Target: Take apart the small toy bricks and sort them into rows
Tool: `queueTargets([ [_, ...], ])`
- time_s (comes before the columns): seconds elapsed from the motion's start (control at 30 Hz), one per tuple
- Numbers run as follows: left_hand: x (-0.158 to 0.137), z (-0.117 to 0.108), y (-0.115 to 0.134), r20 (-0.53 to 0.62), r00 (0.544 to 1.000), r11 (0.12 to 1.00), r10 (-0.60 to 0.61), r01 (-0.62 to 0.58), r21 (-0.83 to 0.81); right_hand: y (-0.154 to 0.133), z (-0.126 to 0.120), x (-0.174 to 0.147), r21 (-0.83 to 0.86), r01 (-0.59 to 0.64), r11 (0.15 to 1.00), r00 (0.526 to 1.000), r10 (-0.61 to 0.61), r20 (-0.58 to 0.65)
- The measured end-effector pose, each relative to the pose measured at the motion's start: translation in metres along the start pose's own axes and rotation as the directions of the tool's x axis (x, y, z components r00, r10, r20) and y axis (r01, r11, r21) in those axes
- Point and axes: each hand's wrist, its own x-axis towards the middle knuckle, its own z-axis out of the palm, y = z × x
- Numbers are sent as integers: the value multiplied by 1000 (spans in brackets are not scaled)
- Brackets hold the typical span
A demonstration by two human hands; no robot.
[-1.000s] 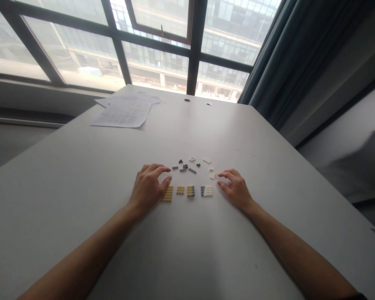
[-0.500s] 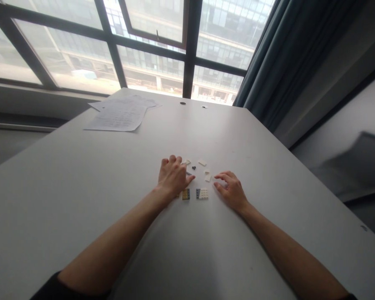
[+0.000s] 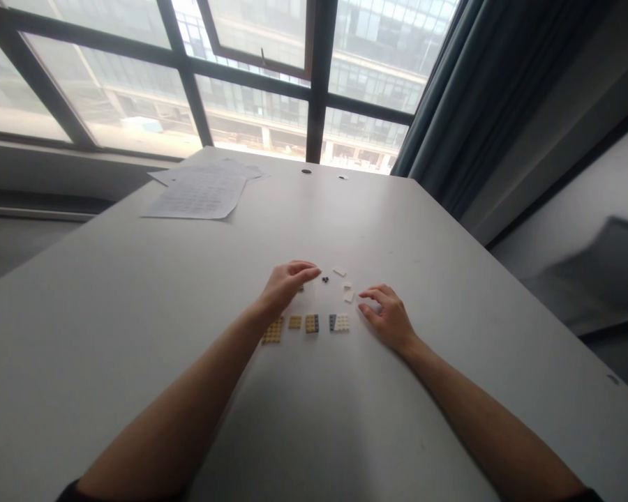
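My left hand (image 3: 283, 287) is over the small building bricks, thumb and fingers pressed together. Whatever the fingertips hold, if anything, is hidden. Close to those fingertips lie a few tiny black pieces (image 3: 325, 279). My right hand (image 3: 391, 319) rests on the table, fingers and thumb apart with nothing between them. Just left of it are small white pieces (image 3: 348, 296), and a flat white brick (image 3: 339, 272) lies farther back. Nearer me, in a row, sit a large tan plate (image 3: 274, 330) partly behind my left wrist, a small tan plate (image 3: 294, 322), a tan-and-grey piece (image 3: 312, 323) and a grey-and-white piece (image 3: 339, 322).
The white table (image 3: 398, 425) spreads out under both arms. Printed sheets of paper (image 3: 196, 195) lie at its far left. Two round cable holes, one of them dark (image 3: 306, 171), are near the back edge. Behind stand a window and a dark curtain (image 3: 450, 132).
My left hand has turned and shifted slightly away from me, its fingers now together over where a white piece showed. The tan plates have come into view. My right hand stays put.
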Motion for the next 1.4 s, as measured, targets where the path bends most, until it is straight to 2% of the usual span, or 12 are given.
queueTargets([
  [0.07,-1,-5,0,10,999,950,-48,49,-309,0,0,0,2,5,1000,1000,-5,2],
  [0.13,-6,-9,3,31,999,925,-33,42,-378,0,0,-1,1,9,1000,1000,-9,1],
  [0.2,-15,-10,10,69,997,975,41,-25,-222,0,-1,-1,0,13,1000,1000,-13,-1],
  [0.23,-20,-9,14,95,990,993,103,-97,-71,-1,-1,-1,0,17,1000,1000,-17,-4],
  [0.27,-26,-8,19,128,976,975,178,-192,111,-1,-1,-1,1,24,1000,1000,-24,-8],
  [0.3,-32,-5,22,174,951,909,257,-298,291,-1,-1,-1,3,39,999,999,-39,-13],
  [0.37,-42,1,28,300,885,701,357,-466,539,-3,-1,-3,12,91,996,996,-91,-17],
  [0.43,-49,8,32,410,833,531,373,-554,642,-3,-2,-4,32,167,985,986,-167,-4],
  [0.53,-53,14,32,466,814,421,347,-579,698,-4,-2,-7,50,285,957,957,-287,42],
  [0.63,-52,16,31,467,822,393,326,-567,724,-5,-2,-8,38,365,930,926,-367,95],
  [0.77,-51,15,28,468,827,383,311,-559,735,-6,-2,-9,22,402,915,908,-402,122],
  [1.4,-50,16,23,469,826,416,312,-563,714,-8,-2,-9,-9,378,926,910,-370,189],
])
